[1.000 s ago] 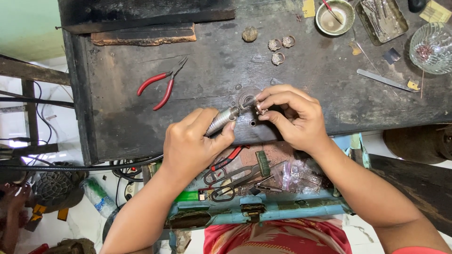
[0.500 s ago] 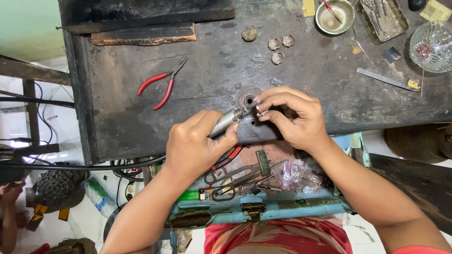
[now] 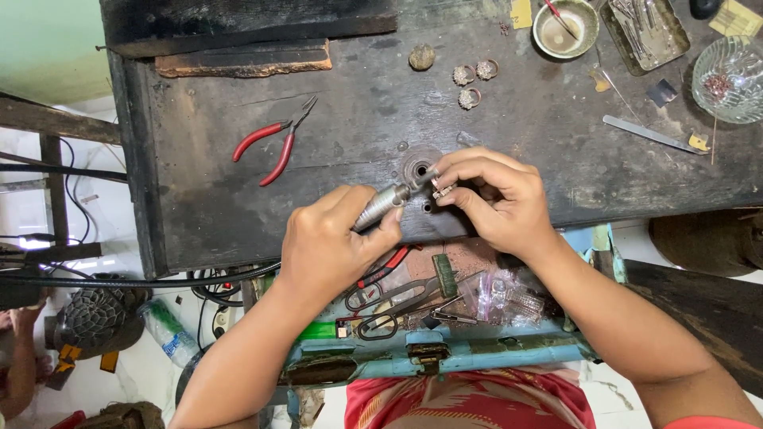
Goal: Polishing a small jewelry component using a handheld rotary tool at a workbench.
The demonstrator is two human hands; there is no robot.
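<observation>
Grinding step, by the look of it: left hand (image 3: 330, 242) wraps the silver rotary handpiece (image 3: 383, 206), right hand (image 3: 497, 199) pinches a small metal piece (image 3: 443, 191) at its tip, near the counter (image 3: 334, 95) front edge. Next move likely needs steady light contact.

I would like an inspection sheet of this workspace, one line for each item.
Surface: dark scratched wooden bench.
Job's things: silver rotary handpiece in left hand; small metal piece pinched by right hand.
Clutter: red-handled pliers, three rings, glass bowl, metal tray, blue drawer with scissors.
Fingers: both sets closed on their items.
Cables: black cable below the bench.
Surroundings: another person's arm at left.
</observation>
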